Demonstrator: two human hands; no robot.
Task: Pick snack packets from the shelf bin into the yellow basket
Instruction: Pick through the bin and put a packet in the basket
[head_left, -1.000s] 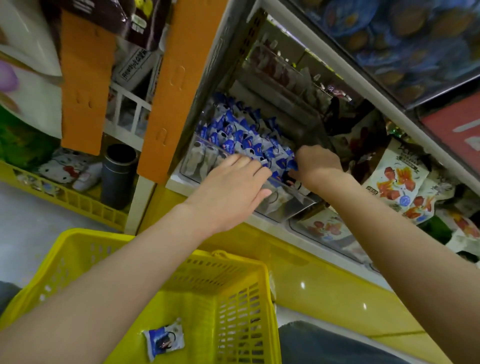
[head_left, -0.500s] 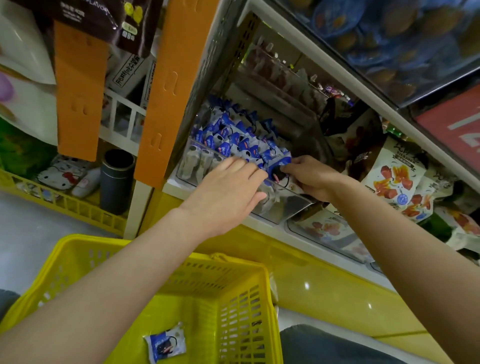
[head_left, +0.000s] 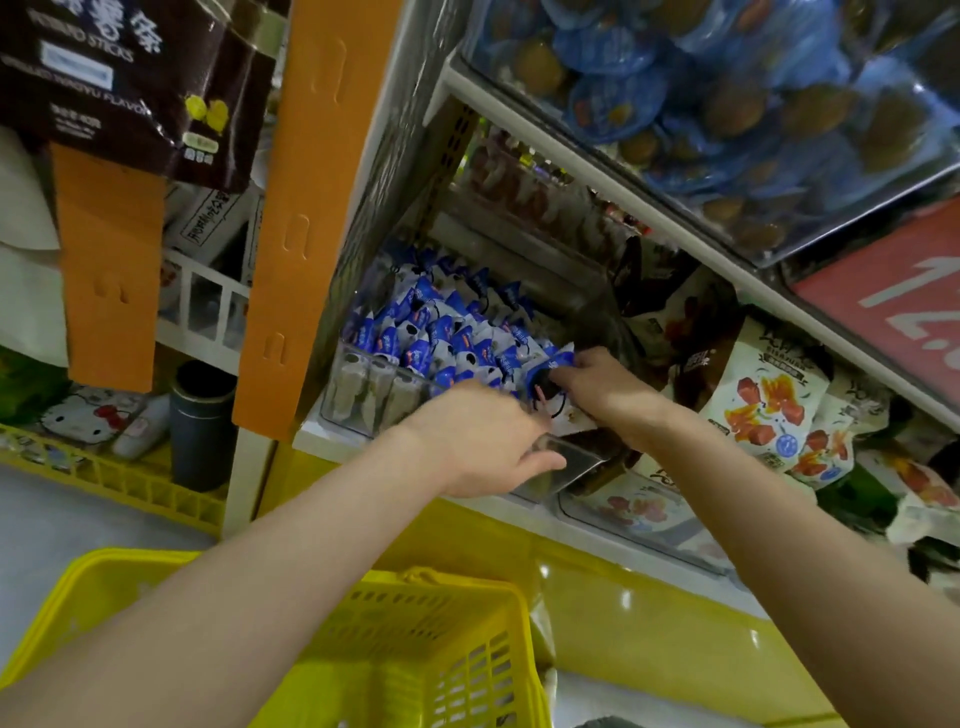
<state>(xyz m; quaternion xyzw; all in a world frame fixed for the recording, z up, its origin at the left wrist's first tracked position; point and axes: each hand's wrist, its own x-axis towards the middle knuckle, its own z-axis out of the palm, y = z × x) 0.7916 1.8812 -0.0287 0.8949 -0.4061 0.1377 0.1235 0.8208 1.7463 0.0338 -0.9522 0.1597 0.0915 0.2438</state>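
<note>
So the basket (head_left: 104, 587) sits well below the grip, and the bin (head_left: 374, 395) is just left of it, heaped full. The left hand (head_left: 478, 441) is at the bin's front lip, too blurred to tell if it's gripping. The right hand (head_left: 597, 389) pinches one packet (head_left: 550, 364) just above the bin's front corner. It's a thin pinch, so I reckon it could slip and miss the basket, or drag neighbours over the lip. The long axis runs roughly up-down, blue end toward the shelf back.
</note>
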